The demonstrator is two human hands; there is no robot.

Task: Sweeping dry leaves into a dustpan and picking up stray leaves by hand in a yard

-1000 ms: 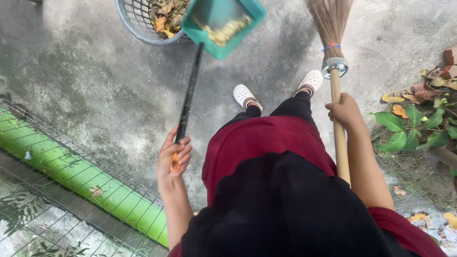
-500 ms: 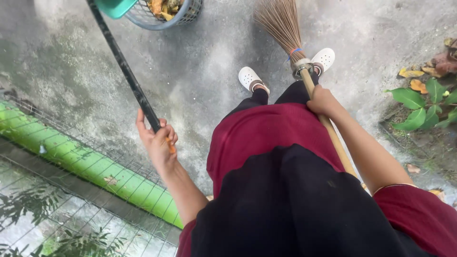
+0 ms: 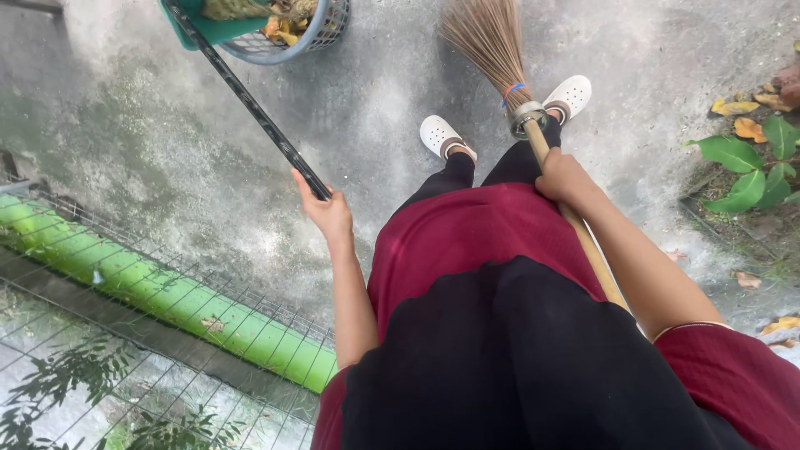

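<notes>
Grey concrete, damp-looking and blotched with darker patches, spreads beneath us as we look straight down past a maroon top and a black garment to white clogs (image 3: 442, 135). Our left hand (image 3: 327, 210) is closed around the lower end of a long black handle (image 3: 250, 104), which slants up and away to a teal dustpan (image 3: 212, 25) held at the rim of a grey mesh basket (image 3: 312, 33). Dry yellow and brown leaves lie inside the basket, and some straw-coloured litter sits in the dustpan. Our right hand (image 3: 565, 179) is wrapped around the wooden shaft of a broom (image 3: 500, 50); its bundle of brown bristles fans out beyond the hand, bound by a metal collar and a blue and orange band, with the tips near the ground just ahead of the clogs.

To the outside of our left hand, a bright green pipe (image 3: 167, 296) runs diagonally behind a wire grid fence (image 3: 125, 333), closing off that side. To the outside of our right hand, a green leafy plant (image 3: 750, 162) and scattered fallen leaves (image 3: 737, 108) mark the edge of the paving. Between both hands and ahead of the feet, open concrete stretches toward the basket.
</notes>
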